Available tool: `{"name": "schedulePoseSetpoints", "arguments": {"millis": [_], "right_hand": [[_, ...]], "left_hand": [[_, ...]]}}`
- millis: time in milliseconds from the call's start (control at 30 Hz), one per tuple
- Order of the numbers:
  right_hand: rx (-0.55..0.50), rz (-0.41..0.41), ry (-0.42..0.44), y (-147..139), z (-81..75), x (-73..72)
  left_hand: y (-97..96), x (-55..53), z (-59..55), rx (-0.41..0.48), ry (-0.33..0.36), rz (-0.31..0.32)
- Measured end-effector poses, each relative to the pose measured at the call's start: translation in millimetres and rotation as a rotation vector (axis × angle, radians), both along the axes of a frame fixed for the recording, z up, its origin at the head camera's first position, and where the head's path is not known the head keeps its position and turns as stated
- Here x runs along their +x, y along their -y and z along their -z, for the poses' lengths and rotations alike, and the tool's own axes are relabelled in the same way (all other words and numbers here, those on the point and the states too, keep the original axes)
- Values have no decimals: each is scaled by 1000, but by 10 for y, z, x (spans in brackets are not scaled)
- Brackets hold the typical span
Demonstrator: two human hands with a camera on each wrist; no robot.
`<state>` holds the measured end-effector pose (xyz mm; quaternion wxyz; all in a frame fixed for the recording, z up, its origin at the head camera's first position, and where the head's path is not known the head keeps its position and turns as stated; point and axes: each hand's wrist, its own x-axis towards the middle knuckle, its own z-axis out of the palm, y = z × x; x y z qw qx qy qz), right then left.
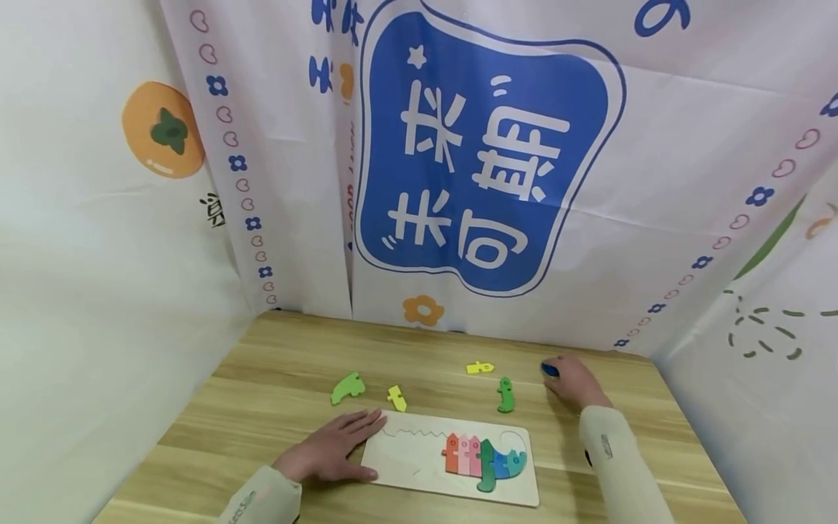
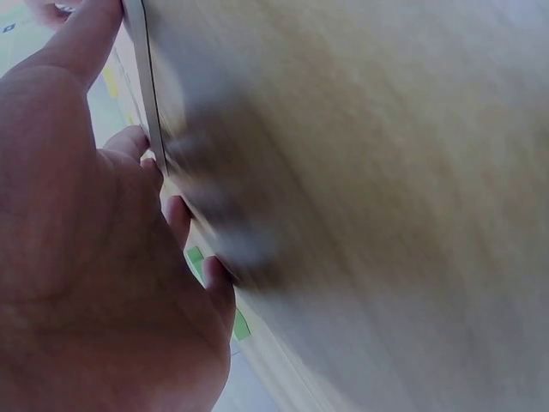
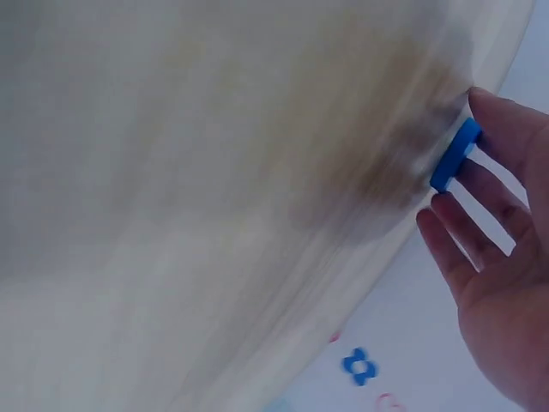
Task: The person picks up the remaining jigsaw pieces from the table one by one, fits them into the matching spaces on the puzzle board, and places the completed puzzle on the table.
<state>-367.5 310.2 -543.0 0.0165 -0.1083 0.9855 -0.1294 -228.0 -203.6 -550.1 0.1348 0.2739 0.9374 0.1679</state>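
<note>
A pale wooden puzzle board [image 1: 402, 463] lies on the table, with orange-red, pink, green, blue and teal pieces [image 1: 487, 466] set on its right half. Across the board's left end, my left hand [image 1: 334, 445] rests with fingers spread. The left wrist view shows that hand [image 2: 111, 232] at the board's edge [image 2: 151, 81]. Toward the table's far right, my right hand [image 1: 576, 382] pinches a dark blue puzzle piece [image 1: 550, 370]. In the right wrist view the blue piece [image 3: 455, 156] sits between the thumb and fingers of that hand [image 3: 502, 223], close over the tabletop.
Beyond the board lie loose pieces: a light green one [image 1: 348, 388], two yellow ones [image 1: 396, 398] and a green one [image 1: 505, 395]. The wooden table [image 1: 288, 371] is bounded by printed white cloth [image 1: 301, 240] at the back and sides.
</note>
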Motion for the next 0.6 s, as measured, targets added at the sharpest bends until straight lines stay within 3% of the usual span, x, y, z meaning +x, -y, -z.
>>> {"name": "schedulePoseSetpoints", "arguments": {"millis": [433, 500, 600], "right_hand": [[79, -115, -72, 287, -89, 486], [27, -115, -69, 320, -121, 531], [-194, -107, -39, 352, -194, 567]], "left_hand": [[0, -1, -9, -11, 11, -1], [1, 6, -18, -6, 17, -1], [9, 15, -31, 3, 30, -7]]}}
